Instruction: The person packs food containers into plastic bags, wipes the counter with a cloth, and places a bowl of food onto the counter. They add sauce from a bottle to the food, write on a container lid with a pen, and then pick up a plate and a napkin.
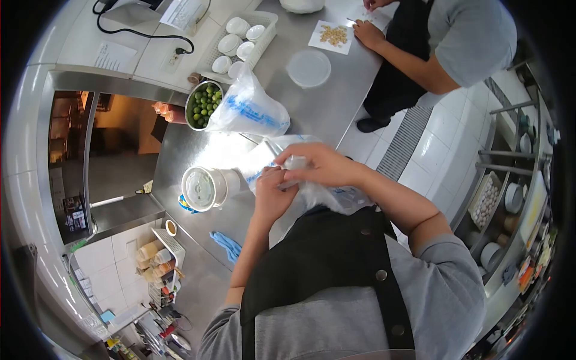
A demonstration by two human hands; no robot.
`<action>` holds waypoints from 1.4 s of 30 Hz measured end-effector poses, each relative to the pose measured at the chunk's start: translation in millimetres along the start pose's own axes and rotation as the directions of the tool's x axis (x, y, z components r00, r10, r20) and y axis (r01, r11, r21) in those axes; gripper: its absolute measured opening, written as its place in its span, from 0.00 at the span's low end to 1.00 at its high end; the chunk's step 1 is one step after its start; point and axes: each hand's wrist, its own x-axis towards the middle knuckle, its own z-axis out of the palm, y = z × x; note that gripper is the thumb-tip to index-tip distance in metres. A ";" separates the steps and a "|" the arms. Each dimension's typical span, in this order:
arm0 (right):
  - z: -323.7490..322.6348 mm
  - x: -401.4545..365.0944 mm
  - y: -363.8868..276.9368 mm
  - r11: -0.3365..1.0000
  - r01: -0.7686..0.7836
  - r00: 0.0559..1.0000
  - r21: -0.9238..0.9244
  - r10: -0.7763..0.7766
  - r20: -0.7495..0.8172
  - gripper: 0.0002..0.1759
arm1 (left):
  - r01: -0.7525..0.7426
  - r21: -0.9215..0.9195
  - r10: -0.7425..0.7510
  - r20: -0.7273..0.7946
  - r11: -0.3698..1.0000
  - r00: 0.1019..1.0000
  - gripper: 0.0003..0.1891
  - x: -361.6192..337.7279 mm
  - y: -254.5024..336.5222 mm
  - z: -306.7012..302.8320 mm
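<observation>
My left hand (275,191) and my right hand (316,164) are close together over the steel counter, fingers bent and closed on a clear plastic bag (339,198). The bag hangs toward the black apron, with blue print on part of it. Just left of my hands stands a white tub (201,188) with a clear lid. A fuller plastic bag (252,111) with blue lettering rests above, beside a round metal bowl of green limes (205,105).
A white basket (264,45) of white cups stands at the wall. A clear round lid (309,68) lies on the counter (336,114). Across it, a co-worker's hand (367,34) is near a paper with small tan pieces. A blue cloth (226,245) lies lower left.
</observation>
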 end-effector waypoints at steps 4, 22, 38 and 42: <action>-32.9 31.0 -19.3 0.985 0.028 0.954 -0.169 0.024 0.299 0.12 | -0.059 -0.068 0.045 -0.182 0.996 0.982 0.09 11.6 23.6 -27.2; -97.0 103.9 -60.7 0.994 0.030 0.784 -0.103 0.041 0.620 0.11 | -0.213 -0.829 -0.215 -0.366 0.517 0.905 0.08 25.9 34.0 -58.4; -60.5 190.7 9.7 0.968 -0.015 0.961 -0.250 -0.055 -0.271 0.14 | 0.075 -0.733 -0.607 -0.496 0.676 0.621 0.06 110.1 -22.5 -56.1; -63.2 195.6 35.6 0.981 -0.191 0.962 0.018 0.191 -0.195 0.11 | 0.102 -0.881 -0.698 -0.290 0.462 0.655 0.05 111.0 -45.8 -51.4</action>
